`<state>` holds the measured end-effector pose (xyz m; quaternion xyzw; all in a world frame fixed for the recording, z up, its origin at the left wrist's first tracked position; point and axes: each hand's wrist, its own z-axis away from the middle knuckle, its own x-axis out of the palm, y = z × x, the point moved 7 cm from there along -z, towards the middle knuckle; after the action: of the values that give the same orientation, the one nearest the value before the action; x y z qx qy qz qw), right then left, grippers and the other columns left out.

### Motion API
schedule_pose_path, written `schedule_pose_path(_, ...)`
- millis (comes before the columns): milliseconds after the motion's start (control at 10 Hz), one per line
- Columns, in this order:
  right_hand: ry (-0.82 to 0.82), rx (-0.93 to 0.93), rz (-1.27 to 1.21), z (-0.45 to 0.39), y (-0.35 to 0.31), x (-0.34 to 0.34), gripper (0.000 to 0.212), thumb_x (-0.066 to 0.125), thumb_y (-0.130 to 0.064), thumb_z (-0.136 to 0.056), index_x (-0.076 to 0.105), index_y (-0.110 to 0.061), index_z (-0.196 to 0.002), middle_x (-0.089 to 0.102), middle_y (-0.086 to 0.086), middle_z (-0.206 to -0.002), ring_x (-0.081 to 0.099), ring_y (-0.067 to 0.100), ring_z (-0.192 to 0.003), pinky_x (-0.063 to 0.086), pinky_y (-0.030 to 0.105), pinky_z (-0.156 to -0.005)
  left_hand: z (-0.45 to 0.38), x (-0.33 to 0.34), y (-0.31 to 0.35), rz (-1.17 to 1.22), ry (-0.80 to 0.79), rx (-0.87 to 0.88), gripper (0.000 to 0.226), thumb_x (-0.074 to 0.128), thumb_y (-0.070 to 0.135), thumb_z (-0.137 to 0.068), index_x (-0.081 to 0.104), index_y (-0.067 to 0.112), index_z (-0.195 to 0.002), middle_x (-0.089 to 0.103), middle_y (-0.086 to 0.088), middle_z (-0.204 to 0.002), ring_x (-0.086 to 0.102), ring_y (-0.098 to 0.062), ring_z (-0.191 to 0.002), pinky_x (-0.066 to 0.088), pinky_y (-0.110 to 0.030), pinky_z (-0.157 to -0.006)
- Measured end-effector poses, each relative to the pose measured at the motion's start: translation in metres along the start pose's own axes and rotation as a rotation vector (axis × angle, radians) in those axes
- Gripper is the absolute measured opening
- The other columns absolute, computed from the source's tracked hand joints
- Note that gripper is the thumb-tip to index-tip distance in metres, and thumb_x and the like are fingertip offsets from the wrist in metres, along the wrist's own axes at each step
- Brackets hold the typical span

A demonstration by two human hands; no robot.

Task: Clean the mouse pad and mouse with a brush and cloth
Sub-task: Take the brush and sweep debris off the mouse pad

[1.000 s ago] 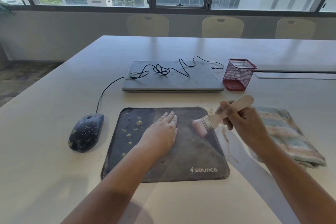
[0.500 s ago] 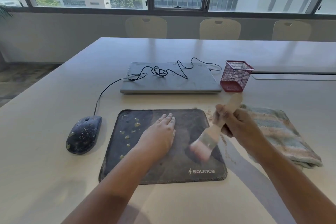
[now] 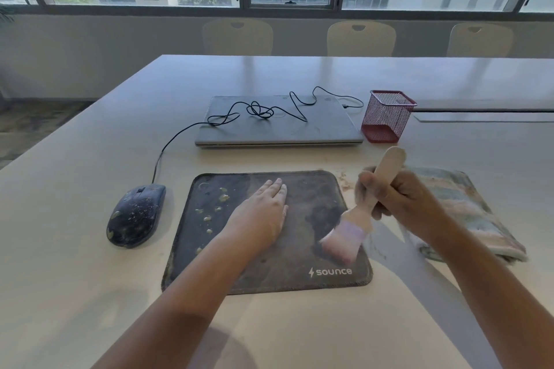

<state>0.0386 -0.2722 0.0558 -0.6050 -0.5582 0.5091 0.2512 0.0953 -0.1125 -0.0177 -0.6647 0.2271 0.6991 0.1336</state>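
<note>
While our left hand (image 3: pixel 263 213) lies flat, palm down with the fingers stretched out and held together, on the middle of the dark square fabric mouse pad (image 3: pixel 269 266), our right hand (image 3: pixel 398 198) has its fingers wrapped tightly around the pale wooden handle of a flat paintbrush with pinkish bristles (image 3: pixel 344 240). We see the bristles, blurred, touching the pad's right part just above its white printed logo, with the handle tilted up and to the right. Yellowish crumbs dot the pad's left part. We find the dark blue corded computer mouse (image 3: pixel 136 214), speckled with dirt, just left of the pad on the pale surface (image 3: pixel 75 278); its black cable (image 3: pixel 257 111) runs back over a closed grey laptop (image 3: pixel 278 129). Beside the laptop's right end stands a red mesh wire cup (image 3: pixel 386 117). A folded striped pastel cloth (image 3: pixel 467 213) lies right of the pad, partly behind our right wrist. Fine brownish dust lies on the surface near the pad's right edge.
</note>
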Motion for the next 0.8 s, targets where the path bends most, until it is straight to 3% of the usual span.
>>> schedule_pose_path(100, -0.230, 0.105, 0.030, 0.003, 0.012, 0.024, 0.037, 0.047, -0.027, -0.094, 0.063, -0.023, -0.060, 0.059, -0.007, -0.058, 0.050, 0.002, -0.044, 0.039, 0.011, -0.044, 0.000, 0.000, -0.001, 0.007, 0.006, 0.005, 0.051, 0.024, 0.024, -0.101, 0.009, 0.007, -0.147, 0.005, -0.006, -0.157, 0.002, -0.016, -0.144, 0.003, -0.024, -0.115)
schedule_pose_path(200, -0.118, 0.106, 0.227, 0.001, 0.016, 0.005, 0.036, 0.049, -0.038, -0.087, 0.062, -0.021, -0.059, 0.058, -0.001, -0.057, 0.050, 0.005, -0.044, 0.040, 0.017, -0.046, 0.000, 0.001, -0.002, 0.014, 0.009, 0.002, 0.051, 0.024, 0.024, -0.101, 0.009, 0.007, -0.147, 0.005, -0.005, -0.157, 0.002, -0.016, -0.144, 0.003, -0.023, -0.114)
schedule_pose_path(300, 0.118, -0.010, 0.353, 0.001, 0.003, -0.024, 0.036, 0.052, -0.039, -0.090, 0.062, -0.021, -0.061, 0.057, -0.003, -0.058, 0.049, 0.003, -0.044, 0.039, 0.015, -0.049, 0.000, 0.001, -0.002, 0.015, 0.015, 0.000, 0.051, 0.024, 0.025, -0.101, 0.009, 0.007, -0.147, 0.005, -0.005, -0.157, 0.003, -0.015, -0.144, 0.004, -0.024, -0.114)
schedule_pose_path(400, 0.032, -0.051, 0.121, 0.000, -0.003, -0.012, 0.030, 0.050, -0.032, -0.089, 0.062, -0.024, -0.063, 0.057, -0.010, -0.059, 0.048, 0.001, -0.045, 0.037, 0.009, -0.047, 0.000, 0.001, -0.002, 0.013, 0.016, 0.002, 0.051, 0.023, 0.025, -0.101, 0.009, 0.008, -0.147, 0.005, -0.005, -0.157, 0.003, -0.015, -0.144, 0.004, -0.023, -0.114)
schedule_pose_path(500, -0.210, 0.083, 0.039, 0.002, 0.008, 0.017, 0.034, 0.049, -0.037, -0.090, 0.063, -0.027, -0.061, 0.057, -0.010, -0.058, 0.048, 0.002, -0.045, 0.038, 0.012, -0.046, 0.000, 0.001, -0.002, 0.013, 0.017, 0.002, 0.051, 0.023, 0.025, -0.101, 0.009, 0.008, -0.147, 0.004, -0.004, -0.157, 0.002, -0.015, -0.144, 0.004, -0.022, -0.114)
schedule_pose_path(600, -0.102, 0.117, 0.250, 0.001, 0.017, 0.005, 0.039, 0.049, -0.050, -0.085, 0.062, -0.025, -0.059, 0.057, -0.006, -0.054, 0.050, 0.007, -0.044, 0.040, 0.018, -0.048, 0.001, 0.001, -0.002, 0.015, 0.015, 0.001, 0.051, 0.023, 0.025, -0.101, 0.009, 0.008, -0.147, 0.004, -0.005, -0.157, 0.002, -0.015, -0.144, 0.004, -0.022, -0.114)
schedule_pose_path(700, 0.286, 0.051, 0.478, 0.002, 0.007, -0.031, 0.034, 0.050, -0.051, -0.086, 0.060, -0.029, -0.061, 0.057, -0.010, -0.047, 0.050, 0.005, -0.041, 0.038, 0.014, -0.047, 0.001, 0.000, -0.001, 0.017, 0.014, 0.004, 0.051, 0.024, 0.025, -0.101, 0.009, 0.007, -0.147, 0.005, -0.005, -0.157, 0.002, -0.015, -0.144, 0.004, -0.022, -0.114)
schedule_pose_path(800, 0.323, 0.058, 0.212, 0.001, 0.007, -0.026, 0.031, 0.055, -0.043, -0.086, 0.063, -0.027, -0.061, 0.058, -0.007, -0.046, 0.046, 0.004, -0.038, 0.033, 0.011, -0.041, 0.001, 0.001, -0.001, 0.029, 0.013, 0.004, 0.051, 0.024, 0.024, -0.101, 0.010, 0.007, -0.147, 0.005, -0.005, -0.157, 0.002, -0.015, -0.144, 0.003, -0.022, -0.113)
